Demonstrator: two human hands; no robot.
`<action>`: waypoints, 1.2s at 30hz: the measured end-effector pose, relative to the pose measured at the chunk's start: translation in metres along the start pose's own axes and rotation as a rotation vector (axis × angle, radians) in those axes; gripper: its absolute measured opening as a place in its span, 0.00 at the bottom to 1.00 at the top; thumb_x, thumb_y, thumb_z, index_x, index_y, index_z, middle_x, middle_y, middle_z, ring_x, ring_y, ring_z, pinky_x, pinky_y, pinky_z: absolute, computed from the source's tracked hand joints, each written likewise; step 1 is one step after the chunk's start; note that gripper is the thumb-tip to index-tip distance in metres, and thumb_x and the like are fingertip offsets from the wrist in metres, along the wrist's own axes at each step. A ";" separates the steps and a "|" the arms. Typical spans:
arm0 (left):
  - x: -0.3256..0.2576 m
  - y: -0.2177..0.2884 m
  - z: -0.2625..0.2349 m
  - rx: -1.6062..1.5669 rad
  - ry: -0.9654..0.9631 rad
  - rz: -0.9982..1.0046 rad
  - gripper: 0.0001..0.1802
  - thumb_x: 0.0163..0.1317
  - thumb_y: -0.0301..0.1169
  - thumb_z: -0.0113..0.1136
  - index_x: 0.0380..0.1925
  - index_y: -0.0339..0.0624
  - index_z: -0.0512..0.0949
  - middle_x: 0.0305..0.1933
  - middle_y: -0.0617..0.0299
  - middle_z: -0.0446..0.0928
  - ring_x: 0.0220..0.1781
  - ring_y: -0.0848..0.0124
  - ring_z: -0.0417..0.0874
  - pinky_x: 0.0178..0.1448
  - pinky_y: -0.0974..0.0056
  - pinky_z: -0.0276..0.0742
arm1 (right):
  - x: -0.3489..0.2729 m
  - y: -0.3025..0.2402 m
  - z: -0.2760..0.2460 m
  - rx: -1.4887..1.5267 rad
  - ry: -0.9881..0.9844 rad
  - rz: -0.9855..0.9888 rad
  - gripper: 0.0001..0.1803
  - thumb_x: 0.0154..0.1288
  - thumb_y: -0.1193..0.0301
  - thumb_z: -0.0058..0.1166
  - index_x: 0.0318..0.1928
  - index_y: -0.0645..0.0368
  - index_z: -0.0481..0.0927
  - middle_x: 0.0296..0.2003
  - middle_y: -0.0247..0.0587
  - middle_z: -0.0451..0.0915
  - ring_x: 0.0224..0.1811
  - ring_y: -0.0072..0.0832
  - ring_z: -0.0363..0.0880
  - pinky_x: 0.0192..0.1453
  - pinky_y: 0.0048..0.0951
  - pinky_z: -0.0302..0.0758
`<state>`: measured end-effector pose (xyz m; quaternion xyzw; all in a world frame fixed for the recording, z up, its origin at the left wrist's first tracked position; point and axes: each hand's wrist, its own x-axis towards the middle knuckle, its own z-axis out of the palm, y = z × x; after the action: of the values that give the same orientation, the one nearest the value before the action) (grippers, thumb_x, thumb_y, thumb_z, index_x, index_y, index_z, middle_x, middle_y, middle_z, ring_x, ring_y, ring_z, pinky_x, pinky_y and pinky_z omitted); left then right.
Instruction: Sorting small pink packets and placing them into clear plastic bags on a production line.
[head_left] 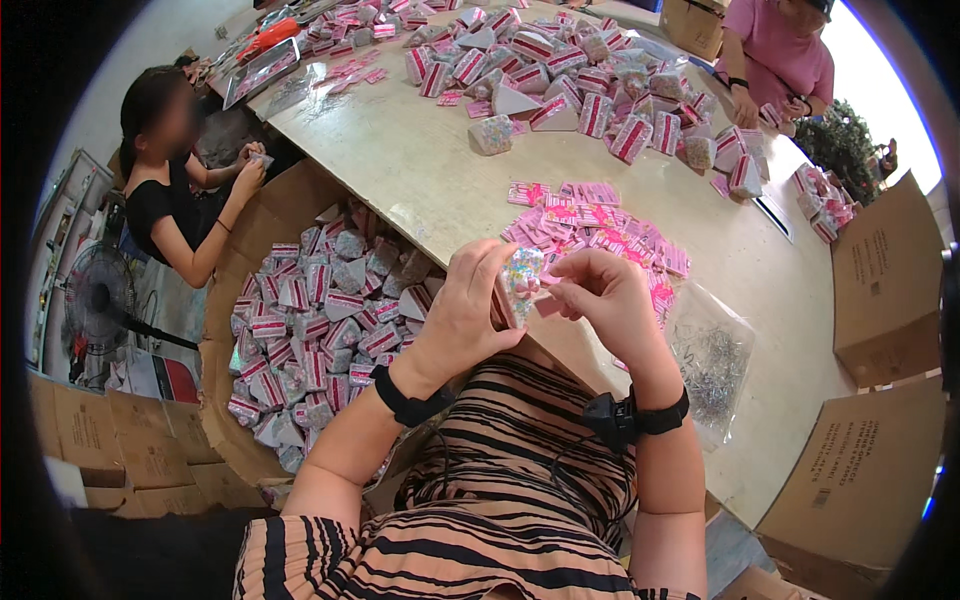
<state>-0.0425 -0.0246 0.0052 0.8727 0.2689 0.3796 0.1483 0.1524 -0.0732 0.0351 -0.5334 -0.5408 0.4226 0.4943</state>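
My left hand [462,305] is closed around a toy cake slice [523,280], a wedge with pastel sprinkles on its visible face. Against the wedge's right side, the thumb and fingers of my right hand [608,296] pinch a small pink card tag [548,305]. Whether the tag is fastened to the slice, I cannot tell. Just beyond my hands a loose heap of pink printed tags [600,222] lies on the table. Beside my right wrist is a clear plastic bag [735,335] with many thin metal pieces on or in it.
A large cardboard box [225,375] full of wrapped cake slices stands left of the pale table [400,150]. More slices [560,75] are heaped at the back. One person [170,190] works at left, another [780,50] at far right. Cartons [850,485] line the right side.
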 end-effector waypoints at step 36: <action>0.012 0.012 0.029 -0.248 -0.074 0.003 0.48 0.46 0.38 0.73 0.67 0.41 0.59 0.63 0.44 0.62 0.66 0.48 0.63 0.70 0.52 0.60 | 0.083 -0.047 -0.107 -0.546 0.220 -0.201 0.06 0.55 0.76 0.60 0.26 0.67 0.79 0.17 0.39 0.79 0.16 0.23 0.77 0.20 0.24 0.73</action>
<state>-0.0098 -0.0283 -0.0015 0.8613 0.2130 0.3779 0.2645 0.2550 -0.0020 0.1049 -0.6328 -0.6279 0.1504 0.4275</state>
